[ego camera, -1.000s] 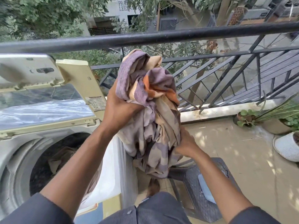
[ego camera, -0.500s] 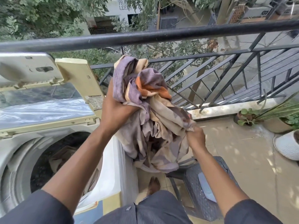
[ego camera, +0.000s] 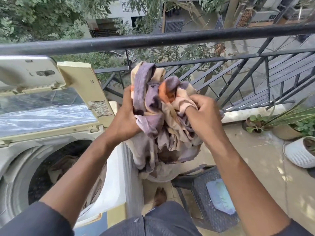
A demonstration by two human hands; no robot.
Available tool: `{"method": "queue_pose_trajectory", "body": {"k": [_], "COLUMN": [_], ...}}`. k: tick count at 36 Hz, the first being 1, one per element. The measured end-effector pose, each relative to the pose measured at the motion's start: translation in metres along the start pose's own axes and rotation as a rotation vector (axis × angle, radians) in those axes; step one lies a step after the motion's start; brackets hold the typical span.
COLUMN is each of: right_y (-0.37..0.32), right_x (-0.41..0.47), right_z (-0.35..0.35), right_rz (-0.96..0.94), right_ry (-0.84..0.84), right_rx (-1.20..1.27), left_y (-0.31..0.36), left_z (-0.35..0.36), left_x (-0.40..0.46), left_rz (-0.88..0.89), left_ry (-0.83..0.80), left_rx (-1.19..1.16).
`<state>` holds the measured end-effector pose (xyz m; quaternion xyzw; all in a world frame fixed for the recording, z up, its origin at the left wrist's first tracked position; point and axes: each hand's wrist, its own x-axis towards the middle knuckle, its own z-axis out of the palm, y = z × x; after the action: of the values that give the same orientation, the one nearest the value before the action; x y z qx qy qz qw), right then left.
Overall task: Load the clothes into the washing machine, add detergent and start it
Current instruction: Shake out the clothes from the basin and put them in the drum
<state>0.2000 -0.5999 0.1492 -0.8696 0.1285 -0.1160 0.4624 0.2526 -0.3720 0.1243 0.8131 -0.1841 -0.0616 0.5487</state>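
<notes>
At the far left the washing machine (ego camera: 119, 176) stands with its lid (ego camera: 46, 108) tipped up and back, and the drum (ego camera: 51, 167) lies open below it, a brownish garment (ego camera: 66, 166) already lying inside. Just to the right of the machine's edge, the left hand (ego camera: 125, 120) grips the left side of a bundled cloth (ego camera: 160, 120) in purple, beige and orange, fingers curled into the folds. The bundle hangs in the air over the gap between the machine and a dark woven stool (ego camera: 209, 198), its lower end trailing down near what looks like a pale basin rim under it. On the bundle's right the right hand (ego camera: 202, 114) clutches a gathered fold near the top, fingers closed tight on the fabric.

To do this step well, the loose lower end wants gathering up first, so nothing drags along the machine's side or snags on the rim. Then both hands should swing the bundle left, over the middle of the drum, and let it go low, so it drops in loosely beside the garment there rather than as a tight knot.
</notes>
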Motion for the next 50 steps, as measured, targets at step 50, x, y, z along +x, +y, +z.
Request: {"method": "queue_pose_trajectory", "body": {"k": [50], "right_y": [0.155], "right_x": [-0.020], "right_z": [0.056], "right_rz": [0.848], "right_ry": [0.014], "right_rx": [0.483], "left_y": [0.007], "left_z": [0.006], "left_x": [0.008], "left_rz": [-0.118], "left_ry": [0.393], "left_rx": [-0.056]}}
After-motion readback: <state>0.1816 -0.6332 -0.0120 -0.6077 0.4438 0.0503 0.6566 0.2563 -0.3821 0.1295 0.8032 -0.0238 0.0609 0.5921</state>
